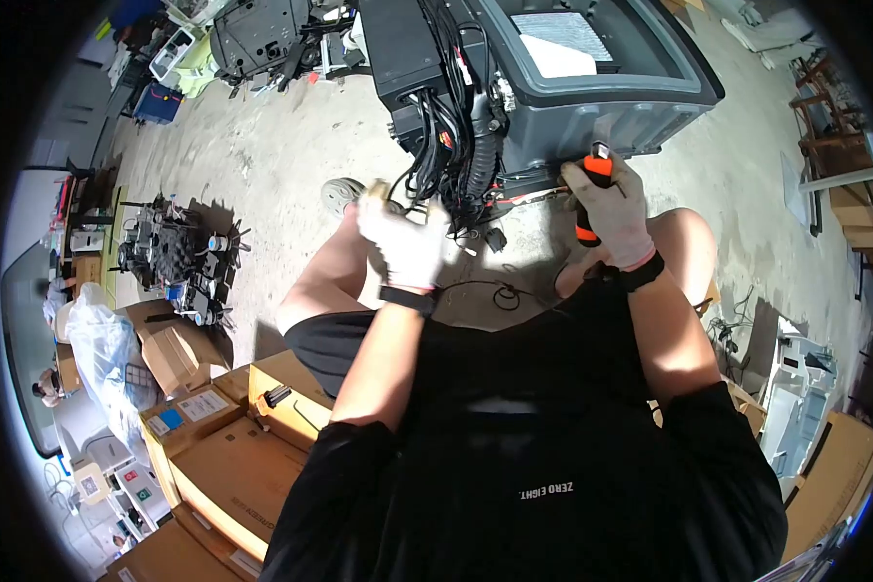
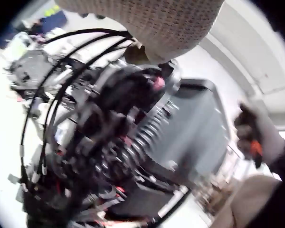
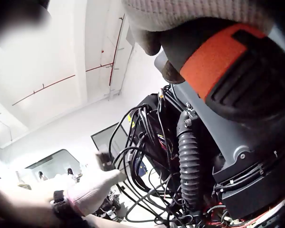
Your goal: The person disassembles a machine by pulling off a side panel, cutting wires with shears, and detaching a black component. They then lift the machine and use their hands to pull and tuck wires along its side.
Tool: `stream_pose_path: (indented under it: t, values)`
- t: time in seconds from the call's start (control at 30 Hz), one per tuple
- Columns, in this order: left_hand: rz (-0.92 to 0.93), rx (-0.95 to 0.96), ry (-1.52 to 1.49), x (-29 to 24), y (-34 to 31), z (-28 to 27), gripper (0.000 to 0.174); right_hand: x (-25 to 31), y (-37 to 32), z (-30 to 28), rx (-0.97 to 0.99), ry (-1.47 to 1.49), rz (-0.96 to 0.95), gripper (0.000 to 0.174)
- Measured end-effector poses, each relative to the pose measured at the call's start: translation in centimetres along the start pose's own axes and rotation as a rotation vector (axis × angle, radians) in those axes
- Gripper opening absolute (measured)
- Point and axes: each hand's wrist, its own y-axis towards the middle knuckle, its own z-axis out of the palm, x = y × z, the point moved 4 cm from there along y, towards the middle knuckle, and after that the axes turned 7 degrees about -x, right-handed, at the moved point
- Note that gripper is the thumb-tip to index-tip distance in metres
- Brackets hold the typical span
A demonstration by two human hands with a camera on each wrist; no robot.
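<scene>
My left hand (image 1: 403, 241), in a white glove with dark fingertips, grips some black cables (image 2: 83, 45) beside a dense wiring bundle (image 1: 446, 136). The cables run up to its fingers in the left wrist view, where part of the grip is hidden. My gloved right hand (image 1: 616, 209) holds an orange-and-black handled tool (image 3: 218, 57) against the palm; its working end is hidden. That hand is close to the lower edge of a grey plastic bin-shaped body (image 1: 563, 126). A black corrugated hose (image 3: 189, 164) stands between the cables and the grey body.
Loose cable (image 1: 504, 296) lies on the concrete floor between the legs. A dark mechanical assembly (image 1: 179, 252) sits at the left, with cardboard boxes (image 1: 233, 466) at the lower left. Grey plastic parts (image 1: 800, 388) stand on the right.
</scene>
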Motion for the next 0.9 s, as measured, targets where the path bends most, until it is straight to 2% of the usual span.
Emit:
stream_pose_path:
  t: [0.03,0.07,0.13,0.17,0.2,0.27,0.33,0.37,0.4,0.43,0.47,0.53,0.6,0.63,0.67,0.73,0.77,0.8,0.87,0.9]
  values:
    - [0.056,-0.057,-0.007,-2.6,-0.7,0.5,0.099,0.3,-0.4,0.5,0.032,0.001,0.049,0.019]
    - [-0.073,-0.010,0.106,-2.8,-1.5,1.9,0.118,0.1,-0.6,0.7,0.028,0.000,0.056,0.019]
    - [-0.379,0.031,0.179,-1.3,-1.2,4.5,0.132,-0.2,-0.6,1.5,0.083,0.010,0.031,0.019]
    - [-0.574,0.117,0.190,-0.1,-1.2,5.4,0.135,-0.2,-0.7,2.0,0.100,0.003,0.048,0.019]
    - [-0.609,0.138,0.358,1.3,-1.8,6.4,0.128,-0.3,-0.8,2.0,0.101,0.000,0.049,0.019]
    - [-0.589,0.435,0.093,5.2,-2.1,8.2,0.106,-0.2,-0.9,2.4,0.185,-0.013,-0.014,0.018]
    - [-0.474,0.506,0.290,6.2,-1.1,6.4,0.081,-0.6,-0.6,2.6,0.186,-0.044,-0.079,0.018]
    - [-0.352,0.443,0.381,5.2,0.7,4.7,0.070,-0.7,-0.4,2.5,0.172,-0.025,-0.060,0.018]
    - [-0.145,0.327,0.407,7.9,1.2,4.3,0.065,-0.9,-0.3,2.3,0.156,-0.008,-0.035,0.018]
    - [-0.206,0.393,0.471,8.8,3.2,3.7,0.053,-0.9,-0.4,2.0,0.153,-0.006,-0.026,0.018]
    - [-0.121,0.363,0.478,8.9,4.8,2.6,0.043,-0.6,-0.2,1.5,0.126,-0.031,-0.035,0.019]
    - [-0.083,0.355,0.505,9.3,7.3,1.1,0.047,-0.4,0.1,0.8,0.097,-0.054,-0.042,0.020]
    - [-0.243,0.243,0.367,12.2,8.1,0.3,0.051,-0.5,0.4,0.4,0.060,-0.018,-0.020,0.022]
    - [-0.309,0.330,0.439,13.5,7.7,0.1,0.051,-0.7,0.4,0.3,0.061,-0.011,-0.009,0.025]
    - [-0.306,0.330,0.440,14.1,7.4,0.2,0.051,-0.7,0.5,0.3,0.060,-0.008,-0.009,0.025]
    - [-0.429,0.987,0.692,16.1,4.5,1.4,0.049,-1.0,0.5,0.5,0.097,-0.143,0.011,0.028]
    - [-0.095,1.188,0.808,16.9,2.3,2.6,0.047,-1.2,0.7,0.8,0.095,-0.141,0.011,0.028]
    - [-0.287,1.292,0.528,14.2,1.6,2.0,0.068,-1.6,0.7,1.2,0.094,-0.184,-0.025,0.029]
    - [-0.329,1.559,0.350,6.0,0.1,2.2,0.094,-2.6,1.0,1.8,0.090,-0.235,-0.059,0.030]
    - [-0.173,1.736,0.464,2.2,-1.1,2.9,0.096,-3.3,1.2,2.0,0.088,-0.213,-0.009,0.031]
